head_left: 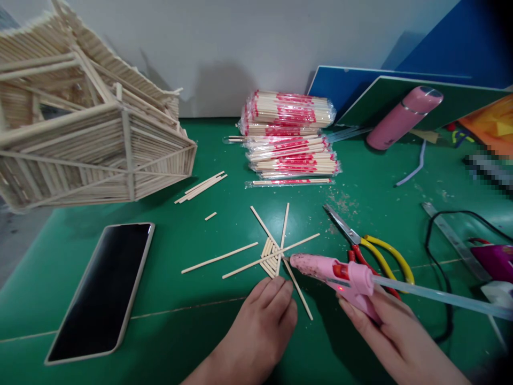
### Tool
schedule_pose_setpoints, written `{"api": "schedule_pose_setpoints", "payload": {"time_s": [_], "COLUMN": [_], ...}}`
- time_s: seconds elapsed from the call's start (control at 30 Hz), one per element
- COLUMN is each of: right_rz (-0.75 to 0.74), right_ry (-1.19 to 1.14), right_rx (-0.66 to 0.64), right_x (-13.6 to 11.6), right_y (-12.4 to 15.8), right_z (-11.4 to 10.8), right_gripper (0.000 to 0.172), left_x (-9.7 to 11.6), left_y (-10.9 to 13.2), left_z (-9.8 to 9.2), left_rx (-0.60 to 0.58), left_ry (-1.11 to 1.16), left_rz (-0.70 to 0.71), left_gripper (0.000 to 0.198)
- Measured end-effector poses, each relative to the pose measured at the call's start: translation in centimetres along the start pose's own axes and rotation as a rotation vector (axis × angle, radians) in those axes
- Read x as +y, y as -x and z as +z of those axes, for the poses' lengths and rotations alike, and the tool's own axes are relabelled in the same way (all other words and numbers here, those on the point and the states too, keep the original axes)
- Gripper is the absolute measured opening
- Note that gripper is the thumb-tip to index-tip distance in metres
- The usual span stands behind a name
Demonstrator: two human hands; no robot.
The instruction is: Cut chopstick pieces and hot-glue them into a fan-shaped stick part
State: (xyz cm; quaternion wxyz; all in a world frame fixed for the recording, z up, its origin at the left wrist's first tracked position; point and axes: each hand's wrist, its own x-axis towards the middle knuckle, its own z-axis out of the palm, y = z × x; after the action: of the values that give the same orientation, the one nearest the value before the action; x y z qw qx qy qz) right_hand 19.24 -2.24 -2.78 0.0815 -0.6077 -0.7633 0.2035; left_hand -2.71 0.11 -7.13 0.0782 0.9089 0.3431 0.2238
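Thin wooden sticks are crossed into a star shape (256, 262) on the green table, with short pieces set in nested angles on its left side. My left hand (266, 315) is closed at the near end of one upright stick of the star; the fingertips are partly hidden. My right hand (395, 331) grips a pink hot glue gun (332, 271), its nozzle at the crossing of the sticks. A red light glows on the gun, and a clear glue stick (441, 299) sticks out of its back. One loose stick (219, 258) lies left of the star.
A house-like stick model (124, 144) stands at left above a phone (102, 291). Wrapped chopsticks (288, 139) lie at the back. Scissors (348, 230), red-handled pliers (356, 256), a metal ruler (457, 240), a black cable (428, 235) and a pink bottle (404, 117) occupy the right.
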Motion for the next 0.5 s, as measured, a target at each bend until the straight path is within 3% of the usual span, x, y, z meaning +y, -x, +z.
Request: {"api": "schedule_pose_setpoints", "payload": {"time_s": [0.5], "right_rz": [-0.011], "right_ry": [-0.058], "right_rx": [-0.020], "right_x": [-0.35], "right_y": [-0.14], "right_z": [-0.18], "right_gripper": [0.033], "left_x": [-0.04], "left_y": [-0.13], "left_z": [-0.06], "left_rx": [0.004], "left_ry": [0.021], "left_rz": [-0.008], "left_gripper": [0.026]}}
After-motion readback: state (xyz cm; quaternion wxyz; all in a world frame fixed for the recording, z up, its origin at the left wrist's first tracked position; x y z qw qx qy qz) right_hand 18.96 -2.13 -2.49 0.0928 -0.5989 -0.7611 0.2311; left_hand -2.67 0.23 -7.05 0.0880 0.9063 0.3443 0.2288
